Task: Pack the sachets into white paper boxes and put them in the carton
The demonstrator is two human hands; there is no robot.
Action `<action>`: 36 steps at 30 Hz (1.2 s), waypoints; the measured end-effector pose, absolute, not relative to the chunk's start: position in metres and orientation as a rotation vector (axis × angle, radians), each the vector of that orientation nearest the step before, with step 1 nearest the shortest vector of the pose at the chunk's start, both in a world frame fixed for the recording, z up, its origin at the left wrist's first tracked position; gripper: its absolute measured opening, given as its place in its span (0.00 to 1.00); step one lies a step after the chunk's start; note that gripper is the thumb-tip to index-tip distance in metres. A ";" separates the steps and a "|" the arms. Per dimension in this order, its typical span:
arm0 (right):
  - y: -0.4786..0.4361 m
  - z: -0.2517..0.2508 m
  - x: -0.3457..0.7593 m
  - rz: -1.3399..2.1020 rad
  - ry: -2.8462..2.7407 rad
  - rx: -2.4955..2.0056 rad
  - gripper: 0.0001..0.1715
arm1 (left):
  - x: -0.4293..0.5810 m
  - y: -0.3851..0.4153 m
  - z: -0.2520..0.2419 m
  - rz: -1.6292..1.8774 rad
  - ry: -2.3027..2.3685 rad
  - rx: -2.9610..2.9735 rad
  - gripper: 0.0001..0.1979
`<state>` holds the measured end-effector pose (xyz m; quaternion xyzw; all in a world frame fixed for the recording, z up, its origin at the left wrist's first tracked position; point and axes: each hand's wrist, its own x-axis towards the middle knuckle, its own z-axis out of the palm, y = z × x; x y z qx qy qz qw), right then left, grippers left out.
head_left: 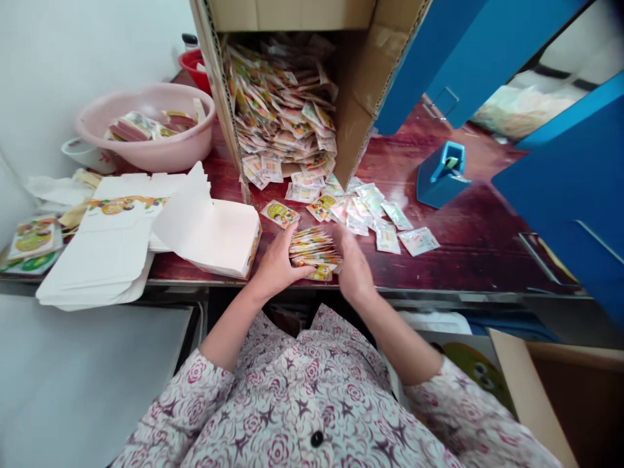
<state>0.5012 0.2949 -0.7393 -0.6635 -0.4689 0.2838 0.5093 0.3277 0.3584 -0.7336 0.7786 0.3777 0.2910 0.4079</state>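
Near the table's front edge, a stack of small printed sachets [314, 247] sits between my two hands. My left hand [279, 261] is closed on its left side, thumb across the near end and fingers along the far left. My right hand [355, 265] is at the stack's right side, fingers stretched forward and slightly blurred; I cannot tell how firmly it touches. Just beyond, a single yellow sachet [280, 213] lies flat. Loose sachets [373, 201] spread to the right, out from a tipped cardboard box [358, 97] full of more sachets [283, 110].
To the left are flat white cartons [104, 250], a white box with its flap raised [229, 237], and a pink basin [146, 146] holding packs. A blue tape dispenser [439, 179] stands right, near blue file holders [575, 188]. An open carton [536, 390] is below right.
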 end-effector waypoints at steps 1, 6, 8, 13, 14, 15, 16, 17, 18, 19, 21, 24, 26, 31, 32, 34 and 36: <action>0.293 -0.744 0.493 0.659 -1.092 -1.593 0.40 | 0.328 0.359 -0.734 0.741 0.946 1.959 0.52; 0.305 -0.732 0.495 0.447 -1.539 -1.553 0.41 | 0.329 0.360 -0.735 0.737 0.931 1.935 0.50; 0.313 -0.719 0.512 0.380 -1.999 -1.480 0.50 | 0.328 0.361 -0.734 0.727 0.926 1.928 0.49; 0.341 -0.693 0.529 0.300 -2.664 -1.448 0.70 | 0.327 0.362 -0.735 0.749 0.907 1.862 0.49; 0.347 -0.690 0.527 0.322 -2.709 -1.461 0.71 | 0.327 0.362 -0.734 0.747 0.896 1.844 0.49; 0.352 -0.688 0.524 0.356 -2.738 -1.481 0.71 | 0.326 0.361 -0.734 0.742 0.885 1.833 0.48; 0.356 -0.686 0.521 0.396 -2.757 -1.502 0.70 | 0.325 0.359 -0.733 0.733 0.873 1.834 0.49; 0.359 -0.684 0.518 0.434 -2.768 -1.522 0.68 | 0.324 0.358 -0.732 0.721 0.862 1.848 0.50; 0.361 -0.683 0.515 0.466 -2.773 -1.540 0.65 | 0.323 0.356 -0.731 0.711 0.855 1.871 0.52; 0.363 -0.681 0.513 0.490 -2.771 -1.559 0.63 | 0.321 0.355 -0.730 0.700 0.850 1.899 0.54; 0.363 -0.679 0.510 0.518 -2.766 -1.602 0.59 | 0.318 0.353 -0.729 0.680 0.847 1.949 0.56; 0.361 -0.679 0.508 0.530 -2.776 -1.665 0.56 | 0.316 0.353 -0.731 0.650 0.862 1.986 0.54; 0.359 -0.680 0.507 0.549 -2.785 -1.650 0.57 | 0.318 0.349 -0.734 0.648 0.898 2.005 0.54; 0.341 -0.681 0.503 0.517 -2.723 -1.636 0.49 | 0.310 0.314 -0.727 0.842 1.046 2.137 0.45; 0.337 -0.680 0.502 0.497 -2.695 -1.652 0.44 | 0.303 0.305 -0.721 0.923 1.040 2.184 0.39; 0.329 -0.679 0.502 0.494 -2.637 -1.678 0.38 | 0.285 0.290 -0.706 1.140 1.010 2.270 0.26; 0.324 -0.680 0.505 0.541 -2.568 -1.703 0.39 | 0.262 0.285 -0.690 1.429 1.065 2.300 0.23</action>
